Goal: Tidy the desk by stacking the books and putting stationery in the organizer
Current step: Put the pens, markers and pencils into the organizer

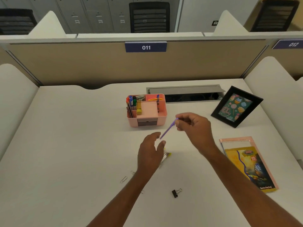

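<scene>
1. Purple pen (168, 128) slants above the middle of the surface (65, 145), its upper end pinched by the right hand (195, 128) fingers (180, 124)
2. Left hand (150, 153) hovers by the pen's lower tip, fingers relaxed, holding nothing; whether it touches the pen cannot be told
3. Pink organizer (164, 119) stands toward the far edge, with pens upright in its left compartments
4. Stacked books (246, 163) lie by the right edge
5. Black binder clip (176, 193) and paper clip (123, 179) lie toward the near edge
</scene>
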A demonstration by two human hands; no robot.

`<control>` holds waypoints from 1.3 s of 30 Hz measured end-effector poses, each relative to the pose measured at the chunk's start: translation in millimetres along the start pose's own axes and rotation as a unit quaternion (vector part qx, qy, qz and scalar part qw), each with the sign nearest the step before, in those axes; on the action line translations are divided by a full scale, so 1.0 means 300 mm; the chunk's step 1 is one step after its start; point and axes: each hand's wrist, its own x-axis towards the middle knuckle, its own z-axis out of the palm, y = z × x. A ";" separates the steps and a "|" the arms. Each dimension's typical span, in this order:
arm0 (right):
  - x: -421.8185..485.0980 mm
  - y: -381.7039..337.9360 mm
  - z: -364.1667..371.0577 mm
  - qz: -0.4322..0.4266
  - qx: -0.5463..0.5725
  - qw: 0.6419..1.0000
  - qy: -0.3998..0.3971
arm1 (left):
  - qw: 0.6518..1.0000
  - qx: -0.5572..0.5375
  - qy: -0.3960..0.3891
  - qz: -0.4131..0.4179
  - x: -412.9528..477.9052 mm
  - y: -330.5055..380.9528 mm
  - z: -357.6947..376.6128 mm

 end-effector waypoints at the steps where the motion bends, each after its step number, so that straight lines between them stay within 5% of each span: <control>1: 0.037 -0.012 0.002 -0.017 -0.008 1.000 0.008 | 1.000 0.020 -0.013 -0.014 0.015 -0.025 -0.005; 13: 0.447 0.023 0.147 -0.108 -0.132 0.984 0.051 | 0.946 0.285 -0.116 -0.106 0.115 -0.280 -0.094; 22: 0.558 0.122 0.259 -0.103 -0.241 0.965 0.009 | 0.932 0.325 -0.138 -0.080 0.134 -0.245 -0.127; 39: 0.595 0.158 0.269 -0.078 -0.230 0.970 0.025 | 0.928 0.344 -0.138 -0.046 0.132 -0.235 -0.139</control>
